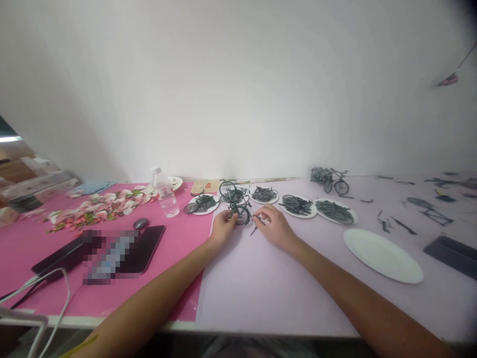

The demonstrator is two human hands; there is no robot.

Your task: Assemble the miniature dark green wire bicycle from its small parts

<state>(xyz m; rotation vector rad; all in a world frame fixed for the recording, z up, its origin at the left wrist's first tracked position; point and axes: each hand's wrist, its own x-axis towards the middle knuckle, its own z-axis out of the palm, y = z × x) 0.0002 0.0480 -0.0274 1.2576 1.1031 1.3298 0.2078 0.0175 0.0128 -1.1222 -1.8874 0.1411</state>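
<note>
My left hand (223,227) is closed on a small dark model bicycle (243,216) and holds it upright just above the light tabletop. Its wheel points toward my other hand. Thumb and fingertips of my right hand (272,223) pinch a small thin dark part (258,218), a short way from the bicycle. Just below those fingertips a thin dark stick-like piece (254,230) shows; whether it is held or lies on the table I cannot tell. Behind my hands, a white plate of dark parts (264,195) and another with dark wheels (297,205) stand in a row.
Right of the row are a plate of grey-green parts (334,211), a finished-looking model bicycle (336,183) and a white oval plate (383,256). Loose dark parts (404,225) lie far right. Leftward are a water bottle (166,196), mouse (141,223), black tablet-like slab (149,248) and petals (100,206).
</note>
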